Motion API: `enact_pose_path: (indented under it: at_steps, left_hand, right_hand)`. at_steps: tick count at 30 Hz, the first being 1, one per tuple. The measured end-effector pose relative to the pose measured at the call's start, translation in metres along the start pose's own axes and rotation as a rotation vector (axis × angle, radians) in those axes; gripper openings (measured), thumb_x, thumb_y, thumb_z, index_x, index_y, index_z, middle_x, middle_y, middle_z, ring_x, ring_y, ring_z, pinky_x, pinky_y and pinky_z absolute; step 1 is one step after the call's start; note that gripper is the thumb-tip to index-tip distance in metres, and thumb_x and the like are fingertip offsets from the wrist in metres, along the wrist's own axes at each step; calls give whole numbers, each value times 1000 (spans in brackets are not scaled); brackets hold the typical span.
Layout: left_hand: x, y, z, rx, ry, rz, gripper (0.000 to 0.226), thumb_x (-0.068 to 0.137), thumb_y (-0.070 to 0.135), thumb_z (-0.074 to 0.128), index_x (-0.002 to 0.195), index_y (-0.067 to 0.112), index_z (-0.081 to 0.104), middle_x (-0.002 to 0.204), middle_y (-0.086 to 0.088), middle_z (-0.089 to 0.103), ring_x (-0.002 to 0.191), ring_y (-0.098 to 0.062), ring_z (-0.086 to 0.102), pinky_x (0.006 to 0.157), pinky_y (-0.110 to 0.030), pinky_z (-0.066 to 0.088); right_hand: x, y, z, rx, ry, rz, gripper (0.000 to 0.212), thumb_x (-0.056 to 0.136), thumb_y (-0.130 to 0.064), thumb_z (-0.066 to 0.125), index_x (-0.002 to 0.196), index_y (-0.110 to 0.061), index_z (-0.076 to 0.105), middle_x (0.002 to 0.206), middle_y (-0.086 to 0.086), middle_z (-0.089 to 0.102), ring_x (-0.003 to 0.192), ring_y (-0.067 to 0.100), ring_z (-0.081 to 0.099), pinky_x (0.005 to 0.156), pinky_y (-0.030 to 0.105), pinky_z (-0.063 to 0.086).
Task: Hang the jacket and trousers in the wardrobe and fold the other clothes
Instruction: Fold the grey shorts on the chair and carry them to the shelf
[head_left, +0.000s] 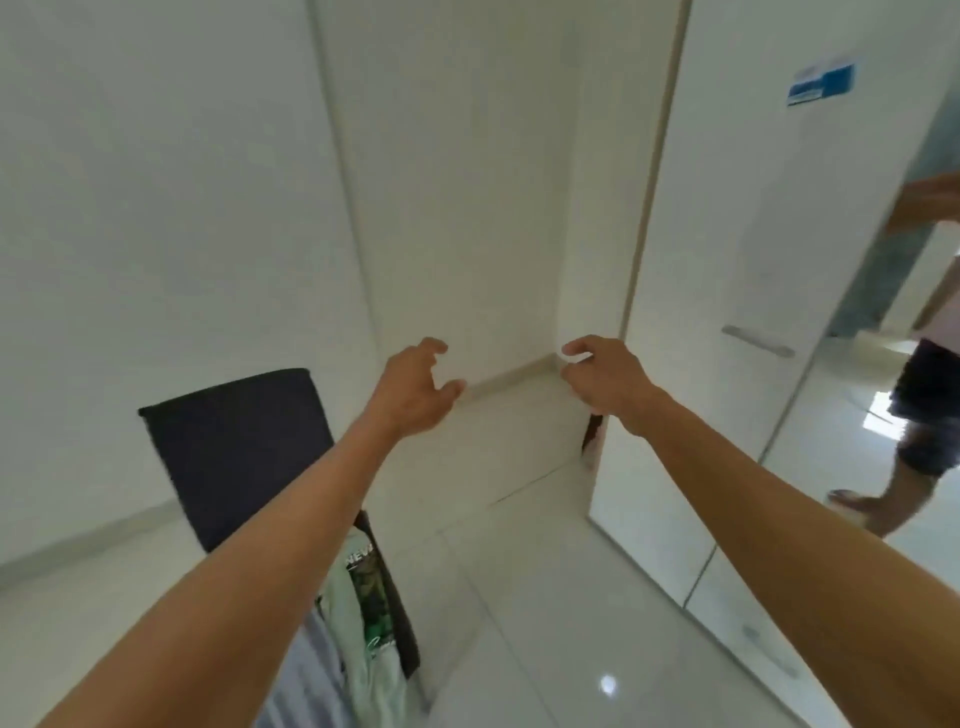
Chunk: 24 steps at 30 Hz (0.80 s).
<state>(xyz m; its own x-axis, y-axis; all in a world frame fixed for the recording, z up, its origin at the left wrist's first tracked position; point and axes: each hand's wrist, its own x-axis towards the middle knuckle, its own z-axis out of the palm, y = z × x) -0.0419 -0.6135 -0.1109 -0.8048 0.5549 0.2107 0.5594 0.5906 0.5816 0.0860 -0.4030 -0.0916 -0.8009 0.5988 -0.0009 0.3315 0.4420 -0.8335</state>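
Note:
Both arms reach forward into the air toward the white corner of the room. My left hand and my right hand hang with loosely curled fingers and hold nothing. Below my left arm, a pale green garment with a dark printed panel and a striped grey-blue cloth lie heaped on a black chair. The white wardrobe stands to the right, its door with a silver handle. I see no jacket or trousers that I can identify.
A mirror panel on the wardrobe's right reflects a person's legs in dark shorts. A blue sticker sits high on the door. Glossy white floor tiles spread between chair and wardrobe. White walls close the corner.

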Motion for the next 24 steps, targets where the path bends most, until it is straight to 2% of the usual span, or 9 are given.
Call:
enact_pose_path:
  at_steps: [3, 7, 9, 13, 15, 18, 21, 24]
  left_hand:
    - [-27, -83, -51, 25, 60, -156, 46, 92, 34, 68, 132, 13, 56, 124, -7, 64, 104, -17, 61, 89, -25, 43]
    - [-62, -177, -83, 62, 99, -355, 38, 90, 33, 69, 121, 11, 65, 108, -4, 72, 107, -21, 64, 99, -30, 42]
    - [-77, -218, -85, 67, 109, -452, 35, 89, 32, 70, 117, 11, 68, 100, -3, 73, 104, -22, 65, 96, -28, 43]
    - [-96, -287, -75, 66, 80, -621, 30, 88, 28, 72, 111, 10, 69, 94, -3, 71, 101, -23, 65, 89, -26, 43]
    - [-95, -325, -65, 70, 37, -700, 29, 88, 27, 71, 111, 9, 69, 98, -6, 72, 100, -24, 65, 86, -24, 42]
    - [-88, -373, -49, 72, -23, -795, 29, 89, 26, 69, 113, 10, 69, 108, -8, 71, 104, -28, 65, 91, -29, 45]
    - [-72, -421, -32, 59, -104, -897, 31, 89, 28, 69, 116, 11, 69, 112, -9, 69, 108, -28, 64, 95, -32, 46]
    - [-52, -470, -10, 35, -168, -969, 33, 89, 30, 69, 117, 12, 67, 108, -7, 70, 107, -25, 65, 94, -30, 46]
  right_hand:
    - [5, -37, 84, -30, -163, -50, 32, 88, -14, 59, 117, -24, 64, 109, 4, 67, 97, 20, 68, 69, 28, 52]
    - [5, -64, 184, -126, -342, -180, 20, 86, -9, 60, 98, -22, 67, 93, 3, 68, 85, 21, 67, 70, 25, 48]
    - [11, -65, 234, -182, -441, -226, 17, 86, -9, 61, 98, -19, 68, 87, 1, 66, 82, 20, 64, 70, 22, 47]
    - [25, -53, 318, -283, -613, -253, 24, 89, -13, 60, 111, -19, 69, 102, -1, 63, 95, 18, 62, 81, 22, 45]
    - [42, -44, 363, -307, -688, -249, 25, 90, -12, 59, 112, -18, 70, 105, -2, 63, 92, 16, 60, 79, 21, 43]
    - [69, -30, 418, -325, -761, -201, 26, 89, -11, 58, 110, -17, 71, 106, 2, 69, 85, 18, 65, 74, 23, 50]
    - [99, -16, 469, -373, -833, -133, 30, 89, -11, 56, 115, -16, 69, 121, 5, 67, 96, 20, 63, 82, 25, 49]
    - [132, 0, 520, -428, -923, -90, 30, 92, -6, 52, 118, -3, 67, 126, 14, 63, 113, 30, 61, 94, 31, 49]
